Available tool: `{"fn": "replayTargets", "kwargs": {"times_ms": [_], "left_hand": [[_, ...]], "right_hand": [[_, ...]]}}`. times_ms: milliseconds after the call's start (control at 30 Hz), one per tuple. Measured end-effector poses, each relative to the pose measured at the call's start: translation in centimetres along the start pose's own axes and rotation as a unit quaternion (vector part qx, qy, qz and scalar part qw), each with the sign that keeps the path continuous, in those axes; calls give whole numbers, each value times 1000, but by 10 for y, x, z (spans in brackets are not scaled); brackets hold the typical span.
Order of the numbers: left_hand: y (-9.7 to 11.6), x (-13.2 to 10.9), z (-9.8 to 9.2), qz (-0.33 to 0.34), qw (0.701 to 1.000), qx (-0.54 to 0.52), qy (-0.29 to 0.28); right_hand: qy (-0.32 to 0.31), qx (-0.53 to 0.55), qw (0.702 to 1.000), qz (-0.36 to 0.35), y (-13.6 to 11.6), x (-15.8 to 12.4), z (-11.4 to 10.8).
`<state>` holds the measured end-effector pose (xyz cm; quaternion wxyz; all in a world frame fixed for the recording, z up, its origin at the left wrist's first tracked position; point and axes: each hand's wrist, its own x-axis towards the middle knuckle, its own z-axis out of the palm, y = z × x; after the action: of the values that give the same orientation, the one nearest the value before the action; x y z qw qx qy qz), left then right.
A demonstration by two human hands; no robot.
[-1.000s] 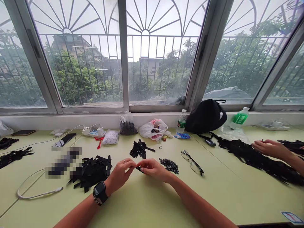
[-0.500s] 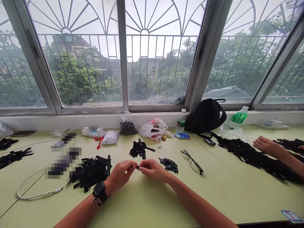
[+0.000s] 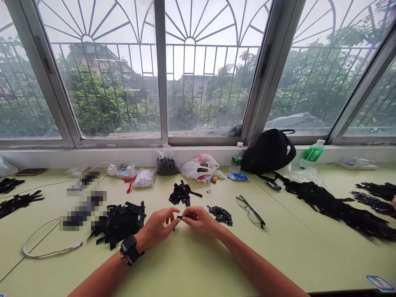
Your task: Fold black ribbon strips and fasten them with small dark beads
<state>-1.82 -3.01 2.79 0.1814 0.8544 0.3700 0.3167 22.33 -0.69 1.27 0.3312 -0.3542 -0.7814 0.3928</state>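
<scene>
Co-worker's hand has drawn back right, past the black strips

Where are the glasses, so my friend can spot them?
Look down from the middle window to the green table. Right of the person's right hand sit dark beads. Beside them lie the open glasses, the only thing there with clear lenses.

Black fabric strips, pale green tabletop, dark glossy beads, white plastic bag with red print
</scene>
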Motion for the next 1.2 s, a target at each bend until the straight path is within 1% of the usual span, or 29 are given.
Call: {"fn": "replayTargets", "kwargs": {"times_ms": [267,667,800,1033,1200], "left_hand": [[-7,2,2,11,1000,-4,-6],[-9,2,0,0,1000,-9,-9],[-8,3,-1,-1,1000,-11,-6],[-3,2,-4,-14,1000,2,-24],[-3,2,-5,-14,1000,5,-24]], "right_hand": [[9,-36,999,-2,-2,-1,-1],[4,-48,999,-1,-3,-1,-3],[3,-52,999,4,-4,-2,-2],[-4,-47,999,2,-6,-3,-2],[-3,-48,999,1,-6,-3,-2]]}}
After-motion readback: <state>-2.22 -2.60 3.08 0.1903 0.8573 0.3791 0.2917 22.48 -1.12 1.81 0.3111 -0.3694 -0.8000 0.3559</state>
